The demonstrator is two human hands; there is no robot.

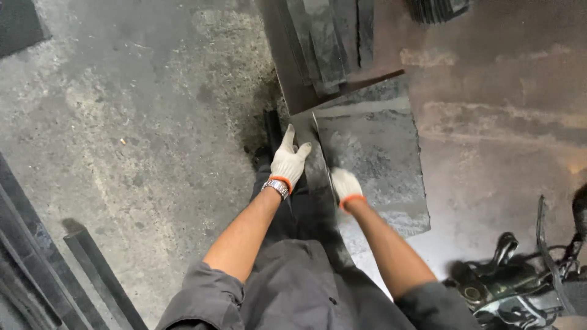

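At the far left, long dark metal bars [36, 269] are lying on the concrete floor [153, 122], running diagonally from upper left to lower right, well apart from both hands.

Moving toward the middle, the left hand [287, 162], in a white glove with an orange cuff and with a metal wristwatch [276, 188] on the wrist, is reaching forward with its fingers spread and pointing away from the body. It is loose, not closed on anything; the fingertips are resting at, or just beside, the left side of a dark metal sheet [373, 159]. Whether they are really touching it, I cannot tell.

The sheet is lying flat, with its thin left edge [323, 156] running away from the person, so its long axis is nearly in line with the forearms. The right hand [346, 185], gloved the same way, is curling over this edge and seems to be grasping it, though the fingers are hidden. This hand is the nearer one to the sheet, which is spreading to the right of it.

Above, narrow dark strips [324, 43] are lying stacked on a rusty brown plate [489, 79]. At the lower right, a dark tool with cables [520, 287] is resting.
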